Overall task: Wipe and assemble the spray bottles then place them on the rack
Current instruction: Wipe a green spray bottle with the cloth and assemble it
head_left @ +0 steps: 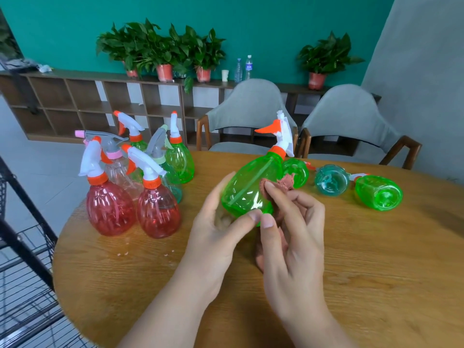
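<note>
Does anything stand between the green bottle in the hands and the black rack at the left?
Yes. A group of upright plastic spray bottles, red ones in front, stands on the wooden table between the green transparent spray bottle and the black wire rack; it probably must pass over or around them.

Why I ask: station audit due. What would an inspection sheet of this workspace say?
Surface: round wooden table, a few small specks near the upright bottles.
Job's things: green spray bottle held tilted, sprayer on; pink cloth against it; upright bottles clustered left; three lying bottles at right; black wire rack far left.
Clutter: nothing seen.
Hands: left hand grips the green spray bottle's base; right hand pinches the pink cloth.
Cables: nothing seen.
Surroundings: two grey chairs, shelf unit, potted plants.
</note>
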